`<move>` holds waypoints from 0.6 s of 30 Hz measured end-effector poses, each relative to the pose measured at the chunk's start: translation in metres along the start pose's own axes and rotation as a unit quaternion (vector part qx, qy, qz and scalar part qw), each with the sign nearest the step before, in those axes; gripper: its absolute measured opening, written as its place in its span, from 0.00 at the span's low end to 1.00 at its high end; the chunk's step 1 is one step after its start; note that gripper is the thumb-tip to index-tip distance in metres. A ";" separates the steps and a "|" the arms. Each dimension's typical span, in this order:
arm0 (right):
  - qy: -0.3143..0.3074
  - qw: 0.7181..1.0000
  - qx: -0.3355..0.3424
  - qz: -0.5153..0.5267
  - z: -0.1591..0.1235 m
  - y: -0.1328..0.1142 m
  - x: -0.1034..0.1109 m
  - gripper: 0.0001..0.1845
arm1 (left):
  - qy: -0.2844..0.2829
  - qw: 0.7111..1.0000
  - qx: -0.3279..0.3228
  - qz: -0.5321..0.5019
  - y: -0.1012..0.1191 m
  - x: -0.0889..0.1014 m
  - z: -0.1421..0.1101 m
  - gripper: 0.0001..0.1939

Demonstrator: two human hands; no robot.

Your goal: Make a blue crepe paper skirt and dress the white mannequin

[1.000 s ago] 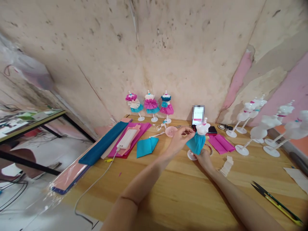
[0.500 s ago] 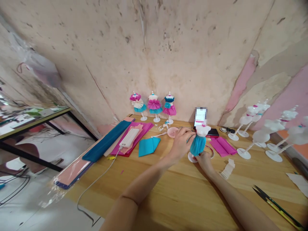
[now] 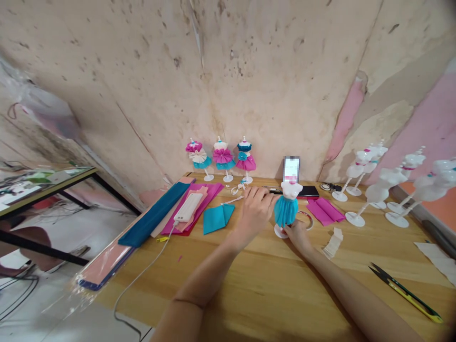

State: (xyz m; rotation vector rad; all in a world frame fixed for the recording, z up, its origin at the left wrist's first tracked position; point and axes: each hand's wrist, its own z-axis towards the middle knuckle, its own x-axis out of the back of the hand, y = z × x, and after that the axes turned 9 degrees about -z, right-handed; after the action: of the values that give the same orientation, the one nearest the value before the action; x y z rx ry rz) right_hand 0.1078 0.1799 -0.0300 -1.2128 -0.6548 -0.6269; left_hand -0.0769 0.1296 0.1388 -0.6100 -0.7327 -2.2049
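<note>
A small white mannequin with a teal paper skirt (image 3: 287, 208) stands on its round white base on the wooden table (image 3: 270, 285). My right hand (image 3: 298, 236) is closed around the foot of its stand. My left hand (image 3: 253, 211) lies just left of the skirt with its fingers curled over a small pink dish, which it mostly hides; I cannot make out anything in them.
Three dressed mannequins (image 3: 221, 156) line the wall. Several bare white mannequins (image 3: 384, 187) stand at the right. Teal paper (image 3: 216, 217), magenta sheets (image 3: 325, 211), a power bank (image 3: 187, 207) with cable, a phone (image 3: 307, 191), paper strips (image 3: 333, 242) and snips (image 3: 406, 292) lie about.
My left hand has let go of the skirt's waist and dropped left toward the pink dish. The skirt now hangs evenly. The view shifted slightly.
</note>
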 end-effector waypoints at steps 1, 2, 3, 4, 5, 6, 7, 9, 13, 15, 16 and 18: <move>-0.007 1.000 -0.004 0.000 0.000 0.001 -0.001 0.17 | 0.004 1.000 0.007 -0.006 -0.005 -0.004 0.000 0.10; -0.020 1.000 -0.009 -0.001 0.000 0.003 -0.002 0.17 | 0.000 0.999 0.019 -0.026 -0.009 -0.009 -0.001 0.10; -0.035 0.999 -0.014 -0.001 0.001 0.006 -0.004 0.16 | -0.009 0.997 0.037 -0.060 -0.013 -0.015 -0.001 0.12; -0.049 0.999 -0.017 0.001 0.001 0.008 -0.005 0.15 | -0.024 0.992 0.060 -0.106 -0.016 -0.021 -0.001 0.18; -0.063 0.998 -0.019 0.003 0.001 0.010 -0.006 0.16 | -0.041 0.983 0.081 -0.161 -0.019 -0.026 -0.001 0.25; -0.074 0.997 -0.019 0.005 0.002 0.013 -0.007 0.18 | -0.060 0.969 0.099 -0.218 -0.022 -0.031 0.000 0.32; -0.082 0.996 -0.019 0.007 0.003 0.015 -0.008 0.20 | -0.080 0.953 0.108 -0.272 -0.024 -0.036 0.000 0.36; -0.091 0.996 -0.015 0.008 0.005 0.018 -0.008 0.20 | -0.115 0.923 0.106 -0.352 -0.029 -0.040 0.001 0.36; -0.088 0.996 -0.008 0.005 0.012 0.024 -0.007 0.19 | -0.127 0.922 0.098 -0.353 -0.035 -0.036 0.003 0.23; -0.076 0.997 -0.008 0.004 0.015 0.026 -0.007 0.19 | -0.116 0.933 0.100 -0.326 -0.037 -0.031 0.005 0.16; -0.069 0.998 -0.006 0.006 0.015 0.026 -0.006 0.19 | -0.113 0.936 0.100 -0.319 -0.038 -0.030 0.005 0.14; -0.046 0.999 0.004 0.013 0.016 0.025 -0.005 0.20 | -0.106 0.934 0.111 -0.322 -0.042 -0.029 0.006 0.13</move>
State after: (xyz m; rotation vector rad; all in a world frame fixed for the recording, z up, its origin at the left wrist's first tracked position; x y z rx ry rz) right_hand 0.1212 0.2014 -0.0456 -1.2475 -0.7176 -0.5493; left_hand -0.0896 0.1716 0.1118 -0.5452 -1.4398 -2.6044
